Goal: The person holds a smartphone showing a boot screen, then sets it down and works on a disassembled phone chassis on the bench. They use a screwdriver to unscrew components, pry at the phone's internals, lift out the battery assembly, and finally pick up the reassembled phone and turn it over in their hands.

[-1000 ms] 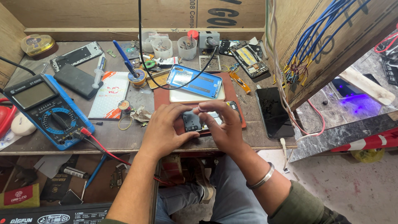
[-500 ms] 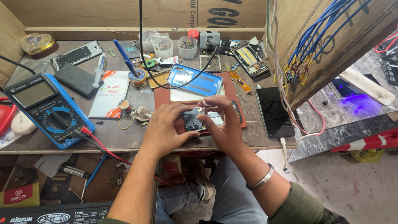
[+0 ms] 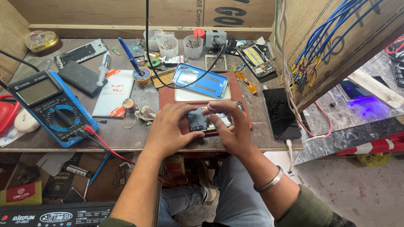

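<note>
Head view of a repair table [image 3: 126, 138]. Both hands close on an opened phone [image 3: 201, 122], which lies on a red mat [image 3: 168, 98] at the near edge of the table. The left hand [image 3: 170, 130] grips the phone's left end, thumb along the near edge; the right hand [image 3: 231, 126] arches over its right half, fingertips pinched on the top face. The phone's long axis runs left to right between the hands, exposed dark inner side and camera block facing up, camera end toward the left hand. It is judged light, stiff and thin, with fragile bare parts inside; the safest hold is by the long edges of the frame. Just beyond the hands lies a blue back cover [image 3: 201, 80]; right of the right hand, a black phone [image 3: 279, 112]; well left of the left hand, a blue multimeter [image 3: 50, 107].
</note>
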`<state>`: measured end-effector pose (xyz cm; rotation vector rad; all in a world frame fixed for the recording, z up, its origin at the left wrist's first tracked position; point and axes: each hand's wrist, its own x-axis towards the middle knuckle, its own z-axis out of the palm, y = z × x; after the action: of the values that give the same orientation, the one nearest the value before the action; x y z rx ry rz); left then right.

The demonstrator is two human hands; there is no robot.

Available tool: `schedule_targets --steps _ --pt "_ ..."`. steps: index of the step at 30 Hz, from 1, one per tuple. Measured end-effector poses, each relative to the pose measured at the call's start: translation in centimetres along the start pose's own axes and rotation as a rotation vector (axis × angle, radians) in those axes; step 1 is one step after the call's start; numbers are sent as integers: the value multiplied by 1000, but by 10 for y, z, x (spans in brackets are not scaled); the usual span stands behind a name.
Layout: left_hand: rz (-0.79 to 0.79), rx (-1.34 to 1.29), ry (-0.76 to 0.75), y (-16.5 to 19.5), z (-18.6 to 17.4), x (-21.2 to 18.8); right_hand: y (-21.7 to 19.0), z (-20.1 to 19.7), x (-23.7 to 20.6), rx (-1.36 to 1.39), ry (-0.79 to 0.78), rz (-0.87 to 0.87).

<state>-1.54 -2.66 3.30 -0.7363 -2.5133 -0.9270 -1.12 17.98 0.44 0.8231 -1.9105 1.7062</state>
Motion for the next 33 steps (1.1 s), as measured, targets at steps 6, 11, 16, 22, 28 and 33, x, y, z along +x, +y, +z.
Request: schedule_targets --steps 6,11,16,22,28,33 --pt "4 -4 -7 0 -1 1 2 -1 1 -186 52 -61" --pt "-8 -9 -13 0 -1 0 4 -8 -4 47 -71 32" --pt "5 -17 -1 1 -2 0 10 -7 3 -202 -15 29" --pt "-2 -12 -8 1 -3 0 3 -15 2 -18 -163 92" --pt "7 -8 1 1 -3 -1 0 -15 4 25 -103 56" --pt "-7 -8 -9 0 -4 -2 6 -19 17 89 52 105"
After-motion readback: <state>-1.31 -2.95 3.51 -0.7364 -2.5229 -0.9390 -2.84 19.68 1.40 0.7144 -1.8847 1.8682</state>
